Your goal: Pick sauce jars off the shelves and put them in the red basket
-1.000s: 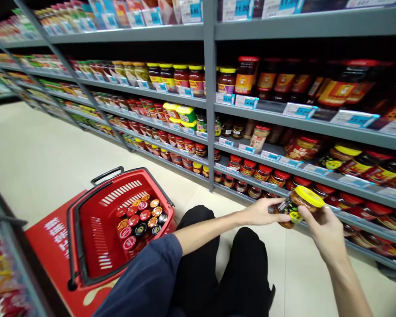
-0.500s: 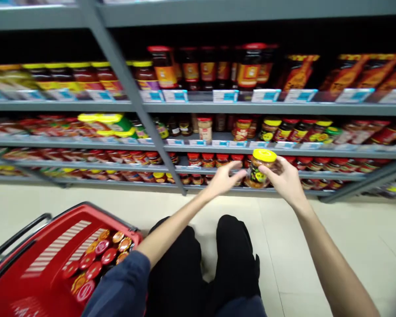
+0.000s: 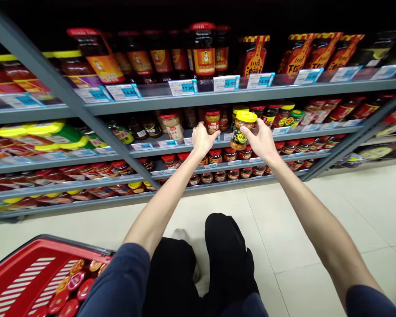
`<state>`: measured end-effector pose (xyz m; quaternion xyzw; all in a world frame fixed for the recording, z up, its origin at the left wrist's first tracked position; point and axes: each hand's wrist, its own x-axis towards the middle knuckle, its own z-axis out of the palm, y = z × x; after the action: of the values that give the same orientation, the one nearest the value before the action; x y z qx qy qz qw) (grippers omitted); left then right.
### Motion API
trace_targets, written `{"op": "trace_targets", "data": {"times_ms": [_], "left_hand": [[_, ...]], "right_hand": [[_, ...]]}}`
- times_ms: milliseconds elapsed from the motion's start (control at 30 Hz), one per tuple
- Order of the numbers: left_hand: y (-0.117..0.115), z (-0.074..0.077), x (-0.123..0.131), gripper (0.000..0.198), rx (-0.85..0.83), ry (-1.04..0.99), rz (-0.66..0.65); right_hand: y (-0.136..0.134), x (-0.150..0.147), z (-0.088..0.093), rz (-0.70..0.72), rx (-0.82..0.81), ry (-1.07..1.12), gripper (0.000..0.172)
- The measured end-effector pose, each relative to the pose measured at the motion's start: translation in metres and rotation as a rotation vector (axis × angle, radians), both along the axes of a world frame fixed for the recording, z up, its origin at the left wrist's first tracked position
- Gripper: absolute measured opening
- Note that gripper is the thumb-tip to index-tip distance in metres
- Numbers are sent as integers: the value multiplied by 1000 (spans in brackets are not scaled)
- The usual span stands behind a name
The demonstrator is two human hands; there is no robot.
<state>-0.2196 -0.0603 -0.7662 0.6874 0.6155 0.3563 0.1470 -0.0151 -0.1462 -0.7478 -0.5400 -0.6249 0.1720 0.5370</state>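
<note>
My right hand (image 3: 263, 141) is closed round a glass jar with a yellow lid (image 3: 242, 130) and holds it upright at the front edge of the second grey shelf (image 3: 171, 152). My left hand (image 3: 202, 139) reaches the same shelf just to the left. Its thumb and fingers are apart, and it rests against a red-lidded jar (image 3: 212, 121) standing there. More jars with red, yellow and green lids stand right behind the held jar. My knees in black trousers (image 3: 224, 259) are bent below my arms.
A red shopping basket (image 3: 26, 281) holding several lidded jars sits at my lower left on the floor. Grey shelves with price tags (image 3: 183, 86) carry rows of sauce jars and bottles. A slanted shelf post (image 3: 72, 105) crosses the left. Pale tiled floor (image 3: 333, 220) lies to the right.
Both hands have risen and moved forward from the lower shelf to the second shelf, the right one carrying the yellow-lidded jar. The view has swung right, so the basket has slid to the lower-left corner.
</note>
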Motion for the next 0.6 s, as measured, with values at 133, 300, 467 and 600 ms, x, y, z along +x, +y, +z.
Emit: {"op": "trace_targets", "data": {"times_ms": [133,300,467,600], "left_hand": [[16,-4,10,59,-8,-1,9],[27,-17,5,48,-5,-125,-42],[31,-26,2,44,21,-225,-83],[24,-27,-4,52,77,-232,-128]], "right_hand": [[4,3,-7,-2,12,-13,77],[6,1,-4,0,2,7,74],[12,0,-2,28,21,24,76],[17,1,-4,62,26,25,81]]}}
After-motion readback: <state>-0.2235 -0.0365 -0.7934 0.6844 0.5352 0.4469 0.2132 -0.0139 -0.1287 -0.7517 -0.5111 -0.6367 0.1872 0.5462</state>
